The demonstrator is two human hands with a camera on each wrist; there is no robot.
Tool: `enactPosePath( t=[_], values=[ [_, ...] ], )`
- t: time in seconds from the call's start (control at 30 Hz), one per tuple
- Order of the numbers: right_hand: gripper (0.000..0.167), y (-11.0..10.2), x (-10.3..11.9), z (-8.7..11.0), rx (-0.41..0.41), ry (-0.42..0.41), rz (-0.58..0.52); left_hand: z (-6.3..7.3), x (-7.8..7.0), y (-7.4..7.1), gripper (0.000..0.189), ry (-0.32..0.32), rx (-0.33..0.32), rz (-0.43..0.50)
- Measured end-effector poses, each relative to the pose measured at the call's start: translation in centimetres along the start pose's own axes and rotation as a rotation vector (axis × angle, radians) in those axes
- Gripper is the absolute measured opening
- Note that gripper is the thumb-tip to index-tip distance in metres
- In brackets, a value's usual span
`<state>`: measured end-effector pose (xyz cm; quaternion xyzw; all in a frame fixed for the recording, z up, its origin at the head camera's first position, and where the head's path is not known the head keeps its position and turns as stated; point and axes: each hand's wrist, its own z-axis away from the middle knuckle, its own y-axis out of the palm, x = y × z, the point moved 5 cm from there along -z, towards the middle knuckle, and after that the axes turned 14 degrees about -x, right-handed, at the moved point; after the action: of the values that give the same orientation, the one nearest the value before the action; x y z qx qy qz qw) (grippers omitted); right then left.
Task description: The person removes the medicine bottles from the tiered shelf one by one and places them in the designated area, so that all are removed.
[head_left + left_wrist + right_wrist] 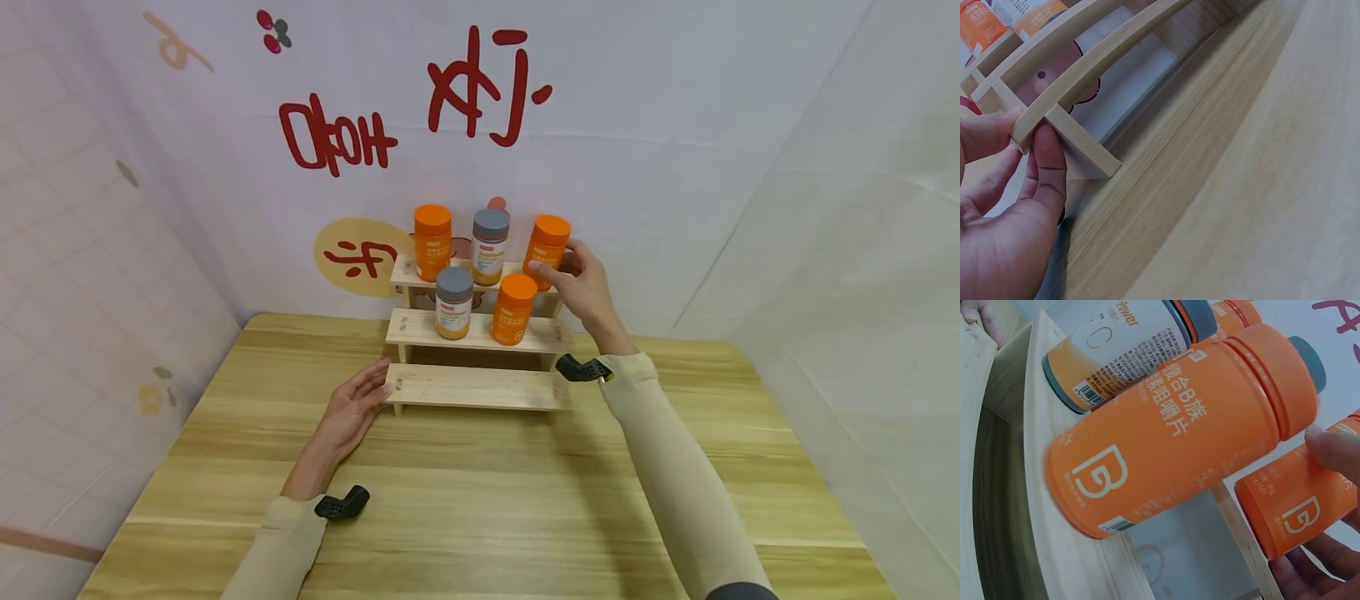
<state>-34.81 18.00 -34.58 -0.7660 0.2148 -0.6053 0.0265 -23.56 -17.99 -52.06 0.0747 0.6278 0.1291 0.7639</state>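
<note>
A three-tier wooden stand (480,387) carries several pill bottles. My left hand (356,410) pinches the left end of its lowest board (1036,116), thumb on one face and fingers on the other. At the right end of the top tier, my right hand (583,283) grips an orange bottle (548,246) between thumb and fingers. That bottle (1297,503) stands at the board's edge in the right wrist view. Left of it on the top tier are a grey-capped bottle (488,250) and another orange bottle (432,243). The middle tier bears a grey-capped bottle (453,305) and an orange one (513,310).
The stand sits on a wood-grain table (480,500), near its back edge. Behind it hangs a pale cloth (645,167) with red characters. More pale sheeting (90,275) hangs on the left and right sides.
</note>
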Motion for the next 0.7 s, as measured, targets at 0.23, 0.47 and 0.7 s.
enactPosePath(
  t=[0.23, 0.47, 0.7],
  values=[
    [0.063, -1.4, -0.4, 0.6, -0.018, -0.005, -0.026, 0.0, 0.0, 0.0, 0.065, 0.003, 0.006, 0.005],
    [0.057, -2.7, -1.1, 1.4, -0.047, -0.021, -0.034, -0.1, 0.0, 0.0, 0.065, 0.002, -0.001, -0.005],
    [0.054, -4.6, -1.9, 2.2, -0.092, -0.037, -0.049, -0.3, 0.2, 0.0, 0.065, -0.004, 0.008, 0.004]
  ],
)
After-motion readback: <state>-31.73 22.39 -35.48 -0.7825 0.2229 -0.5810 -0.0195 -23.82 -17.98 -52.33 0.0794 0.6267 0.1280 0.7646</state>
